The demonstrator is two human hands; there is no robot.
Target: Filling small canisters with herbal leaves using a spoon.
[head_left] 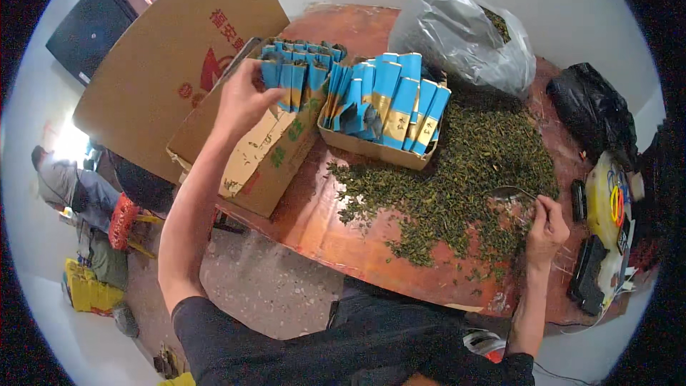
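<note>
My left hand [246, 104] reaches to the near left corner of a row of upright blue-and-gold packets [296, 75], many with dark leaf at their open tops. Its thumb and fingers close around one blue packet [271, 73] at the end of the row. On the right, my right hand [547, 227] grips a metal spoon [507, 191], whose bowl rests at the edge of a wide heap of dried green leaves [493, 150], likely tea. Between the hands, a small carton [375, 149] holds flat blue-and-gold packets, some standing, some leaning.
A brown carton [250, 164] supports the filled row, with a large cardboard flap [171, 64] behind. A clear plastic bag [464, 36] holds more leaf. A black bag [593, 107], yellow container [604, 189] and black device [589, 275] line the table's [321, 243] right side. Another person [61, 179] sits far left.
</note>
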